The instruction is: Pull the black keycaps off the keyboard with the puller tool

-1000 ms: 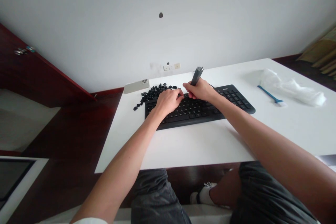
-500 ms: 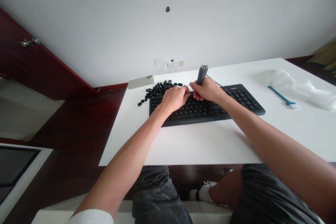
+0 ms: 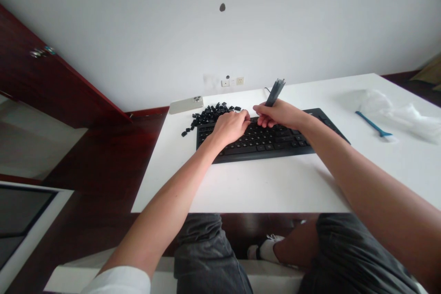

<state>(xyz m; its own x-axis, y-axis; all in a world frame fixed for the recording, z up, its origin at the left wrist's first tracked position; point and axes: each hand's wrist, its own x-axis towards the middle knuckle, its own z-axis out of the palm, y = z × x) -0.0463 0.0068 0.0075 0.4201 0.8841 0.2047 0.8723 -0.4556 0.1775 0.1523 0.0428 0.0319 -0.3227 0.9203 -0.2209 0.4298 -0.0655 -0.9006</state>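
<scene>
A black keyboard [image 3: 253, 148] lies on the white table, and pale spots show on many key positions where the keycaps are off. My right hand [image 3: 279, 114] is closed around a dark grey stick-like tool [image 3: 275, 92] with a pronged upper end, held tilted over the keyboard's upper middle rows. The tool's lower end is hidden by my fingers. My left hand [image 3: 231, 127] rests over the keyboard's upper left part, fingers curled and pinched near my right fingertips. Whatever they grip is hidden. Loose black keycaps [image 3: 211, 114] are heaped just behind the keyboard's left side.
A phone [image 3: 186, 104] lies at the table's far left corner. On the right are a blue brush [image 3: 374, 125] and crumpled clear plastic wrap [image 3: 401, 112]. The white table [image 3: 275, 183] meets a wall with sockets [image 3: 232, 81]; a dark red door [image 3: 58, 73] stands left.
My right hand has lifted slightly and shifted right, and the tool leans further right. My left hand stays at nearly the same spot on the keyboard. The view has shifted slightly.
</scene>
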